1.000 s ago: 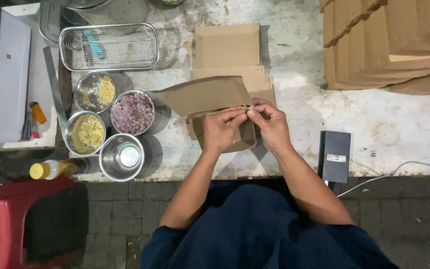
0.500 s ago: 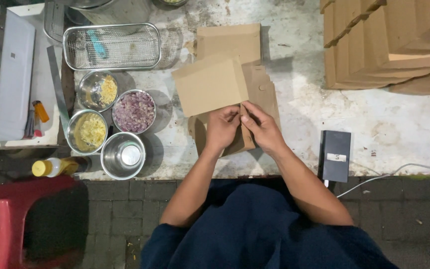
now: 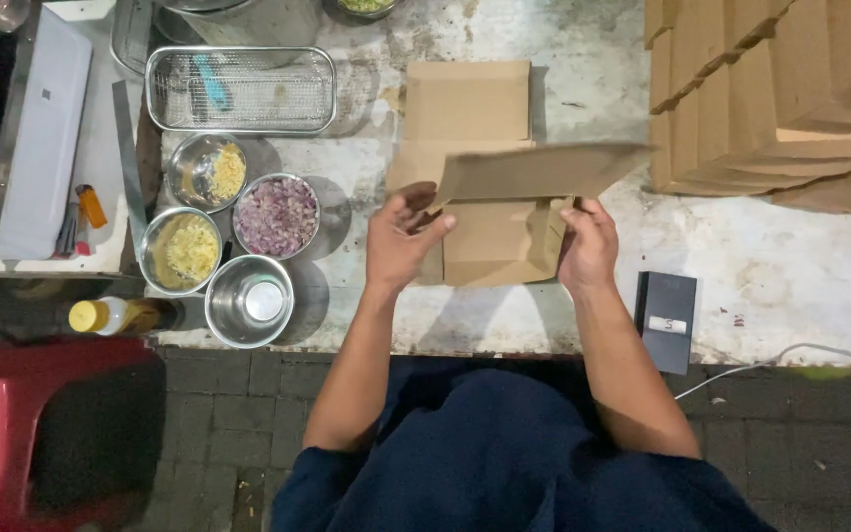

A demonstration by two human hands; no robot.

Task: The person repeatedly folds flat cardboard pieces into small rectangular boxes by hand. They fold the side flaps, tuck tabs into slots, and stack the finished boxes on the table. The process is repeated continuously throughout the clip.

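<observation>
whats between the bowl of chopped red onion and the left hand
Only bare, stained tabletop lies between the onion bowl and the left hand, as the head view shows.

four steel bowls point(image 3: 249, 300), one wire basket point(image 3: 240, 89)

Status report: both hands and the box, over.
Left hand and right hand grip the brown cardboard box, lid flap raised. Flat cardboard sheet lies behind.

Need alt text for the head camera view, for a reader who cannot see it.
Seen from above, a person's left hand and right hand hold a half-folded brown cardboard box over a worn white counter. Left of it sit steel bowls of chopped red onion and yellow toppings; folded boxes are stacked at right.
</observation>
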